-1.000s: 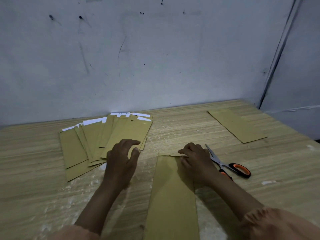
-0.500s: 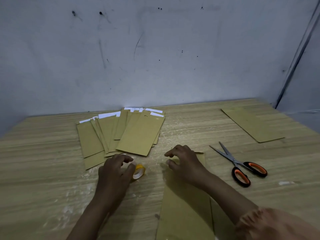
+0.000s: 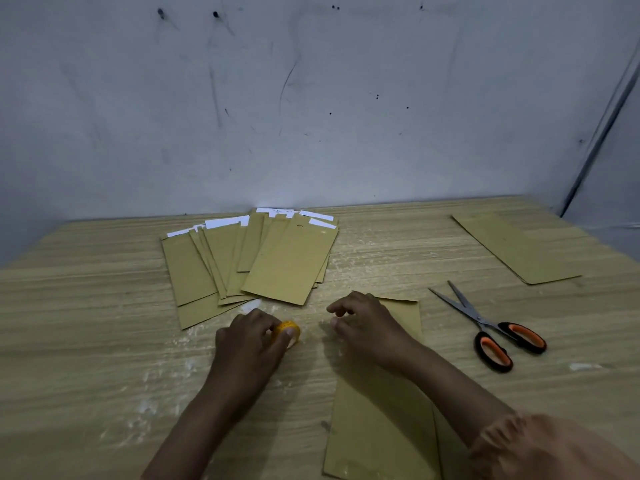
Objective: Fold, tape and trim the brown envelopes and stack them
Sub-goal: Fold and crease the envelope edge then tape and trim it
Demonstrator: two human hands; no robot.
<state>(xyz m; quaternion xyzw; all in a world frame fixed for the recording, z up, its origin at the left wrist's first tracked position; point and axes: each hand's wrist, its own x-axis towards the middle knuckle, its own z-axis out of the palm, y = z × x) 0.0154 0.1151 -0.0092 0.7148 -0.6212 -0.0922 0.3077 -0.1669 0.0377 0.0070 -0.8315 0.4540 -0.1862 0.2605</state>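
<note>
The tape roll (image 3: 288, 331) sits in the left hand (image 3: 250, 344), gripped; the right hand (image 3: 367, 325) (fingers loosely curled, holding nothing) rests on the brown envelope (image 3: 381, 427).

Fanned pile of brown envelopes (image 3: 263, 258), white edges showing, centre frame. One brown envelope (image 3: 381, 410) flat, lower centre. Another (image 3: 516, 249) upper right. Yellow roll, likely tape (image 3: 289, 332), centre. Orange-handled scissors (image 3: 485, 323) open, right.

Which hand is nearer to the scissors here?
Right. The right hand rests on the near envelope, left of the scissors; the left hand holds the tape roll farther left.
</note>
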